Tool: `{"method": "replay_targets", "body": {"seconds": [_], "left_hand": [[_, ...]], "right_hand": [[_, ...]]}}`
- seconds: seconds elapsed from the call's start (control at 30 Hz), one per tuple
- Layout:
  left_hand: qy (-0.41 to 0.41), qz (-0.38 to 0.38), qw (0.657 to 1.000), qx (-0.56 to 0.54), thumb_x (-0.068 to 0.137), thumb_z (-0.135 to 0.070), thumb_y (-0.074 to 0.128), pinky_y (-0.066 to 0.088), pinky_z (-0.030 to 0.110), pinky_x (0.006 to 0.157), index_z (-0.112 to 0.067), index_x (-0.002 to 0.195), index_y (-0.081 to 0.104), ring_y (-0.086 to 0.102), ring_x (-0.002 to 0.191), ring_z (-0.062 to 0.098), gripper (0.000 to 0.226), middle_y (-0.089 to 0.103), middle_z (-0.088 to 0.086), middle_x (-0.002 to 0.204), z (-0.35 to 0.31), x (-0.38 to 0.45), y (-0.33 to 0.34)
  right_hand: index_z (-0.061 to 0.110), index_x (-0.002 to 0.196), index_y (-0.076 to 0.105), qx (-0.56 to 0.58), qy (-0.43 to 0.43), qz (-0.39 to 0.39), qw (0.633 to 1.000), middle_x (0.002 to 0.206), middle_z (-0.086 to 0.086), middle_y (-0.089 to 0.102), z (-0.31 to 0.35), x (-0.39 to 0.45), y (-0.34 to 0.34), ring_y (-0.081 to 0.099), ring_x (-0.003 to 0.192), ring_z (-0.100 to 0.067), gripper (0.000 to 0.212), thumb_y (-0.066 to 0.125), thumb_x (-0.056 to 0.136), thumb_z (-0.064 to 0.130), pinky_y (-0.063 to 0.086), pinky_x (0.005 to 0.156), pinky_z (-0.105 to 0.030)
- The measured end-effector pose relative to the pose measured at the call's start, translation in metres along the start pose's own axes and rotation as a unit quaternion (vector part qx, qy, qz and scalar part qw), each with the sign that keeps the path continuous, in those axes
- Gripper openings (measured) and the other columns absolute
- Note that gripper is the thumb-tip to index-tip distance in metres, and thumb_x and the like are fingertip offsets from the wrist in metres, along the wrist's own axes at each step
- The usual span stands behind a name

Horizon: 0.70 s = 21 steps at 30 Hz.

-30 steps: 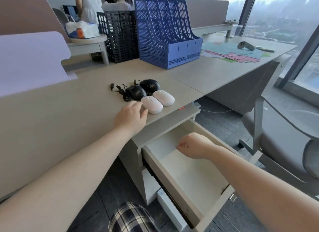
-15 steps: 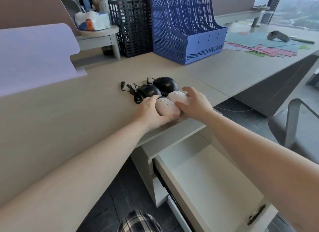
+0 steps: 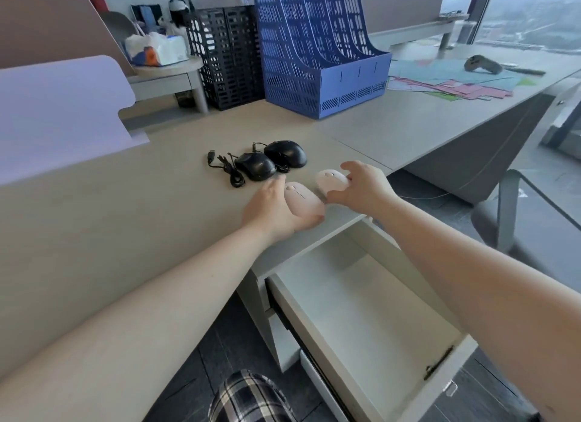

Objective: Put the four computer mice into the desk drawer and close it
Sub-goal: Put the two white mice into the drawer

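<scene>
Drawer (image 3: 371, 311), open white desk drawer, lay directly below both hands | left hand (image 3: 273, 211) gripped pale pink oval mouse (image 3: 303, 200) | right hand (image 3: 361, 189) fingers closed on white oval mouse (image 3: 330, 181) | long axes pointed away across desk (image 3: 125, 233).

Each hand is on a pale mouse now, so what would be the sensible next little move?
Probably lift both and lower them into the open drawer. The left hand wraps the pink mouse, the right hand grips the white mouse, and the drawer sits empty just below.

Head-worn camera looks forward and down, close over the desk (image 3: 125, 233).
</scene>
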State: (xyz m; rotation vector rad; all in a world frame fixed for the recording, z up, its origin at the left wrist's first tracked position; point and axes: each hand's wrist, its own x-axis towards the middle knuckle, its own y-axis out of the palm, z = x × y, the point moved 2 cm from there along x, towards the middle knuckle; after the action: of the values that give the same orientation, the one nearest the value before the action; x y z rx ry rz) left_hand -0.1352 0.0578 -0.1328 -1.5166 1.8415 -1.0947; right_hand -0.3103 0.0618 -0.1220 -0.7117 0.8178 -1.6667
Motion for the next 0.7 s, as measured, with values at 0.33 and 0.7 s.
{"method": "replay_targets", "body": {"seconds": [0.33,0.7], "left_hand": [[0.025,0.057,0.998,0.006,0.062,-0.06,0.078,0.028,0.031,0.112,-0.011,0.149,0.023,0.029,0.142,0.021,0.114,0.03,0.006,0.155,-0.021,-0.07,0.069],[-0.077,0.198,0.971,0.113,0.059,-0.057,0.074,0.045,0.035,0.093,-0.013,0.123,0.041,0.049,0.122,0.025,0.084,0.051,0.006,0.13,0.016,-0.06,0.151]], "right_hand": [[0.015,0.107,0.064,0.0,0.028,0.017,0.999,0.097,-0.003,0.064,-0.079,-0.07,0.016,0.06,0.094,-0.025,0.04,0.075,0.071,0.029,0.045,0.072,-0.03],[0.012,0.124,0.054,-0.039,0.077,0.152,0.985,0.117,-0.007,0.061,-0.124,-0.057,0.084,0.055,0.097,-0.025,0.059,0.074,0.072,0.03,0.048,0.083,-0.032]]}}
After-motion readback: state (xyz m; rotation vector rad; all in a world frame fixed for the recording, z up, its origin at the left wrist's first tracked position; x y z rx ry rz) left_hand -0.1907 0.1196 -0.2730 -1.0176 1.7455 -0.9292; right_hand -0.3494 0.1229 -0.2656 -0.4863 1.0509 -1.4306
